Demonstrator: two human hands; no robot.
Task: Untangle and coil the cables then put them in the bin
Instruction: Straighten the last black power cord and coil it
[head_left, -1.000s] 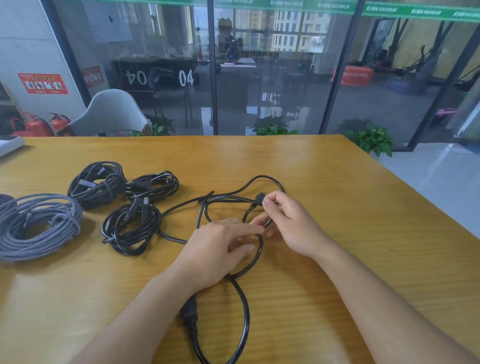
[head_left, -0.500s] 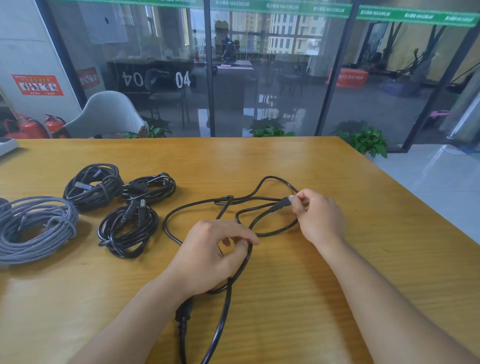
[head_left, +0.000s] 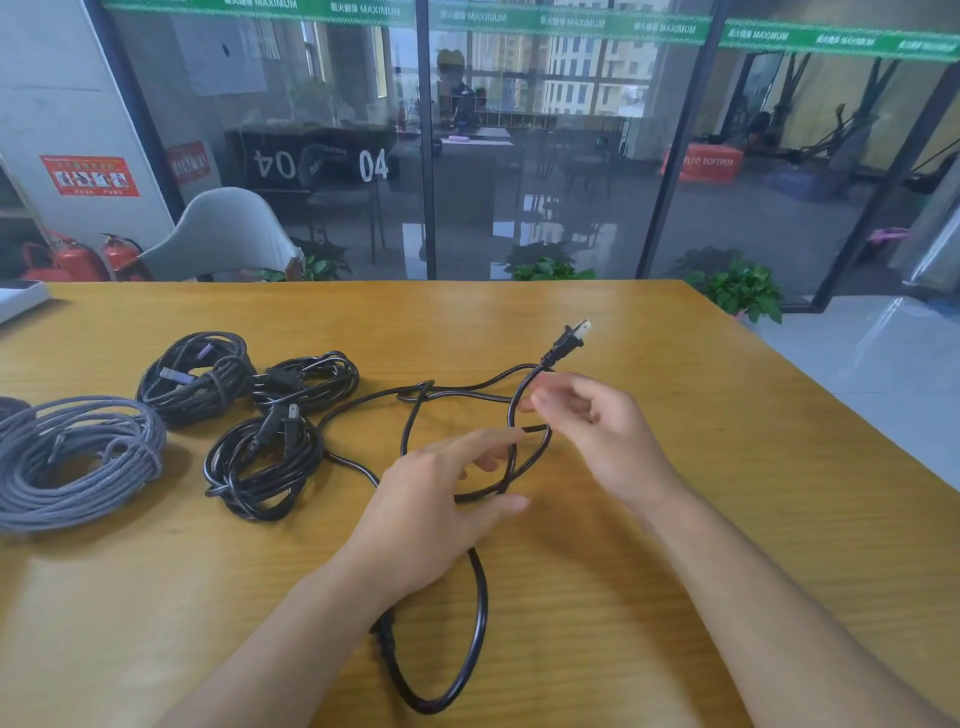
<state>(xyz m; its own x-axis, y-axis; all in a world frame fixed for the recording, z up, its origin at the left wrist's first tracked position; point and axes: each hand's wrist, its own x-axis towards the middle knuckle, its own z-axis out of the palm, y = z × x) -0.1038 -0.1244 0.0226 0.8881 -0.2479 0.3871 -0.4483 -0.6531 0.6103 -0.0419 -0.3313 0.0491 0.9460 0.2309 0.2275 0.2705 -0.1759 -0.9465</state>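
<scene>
A loose black power cable lies in crossing loops on the wooden table. Its two-pin plug points away toward the far right, and its other connector shows by my left wrist. My left hand lies over the loops with its fingers stretched out, blurred. Just right of the cable's upright loop is my right hand, also blurred, its fingers loosely curled and holding nothing that I can see. No bin is in view.
Three black coiled cables and a large grey coil lie on the left. A white object sits at the far left edge. The table's right edge drops to the floor.
My right hand drew the plug end out to the right and back, then let go of it. My left hand's fingers have straightened from a pinch on the cable.
</scene>
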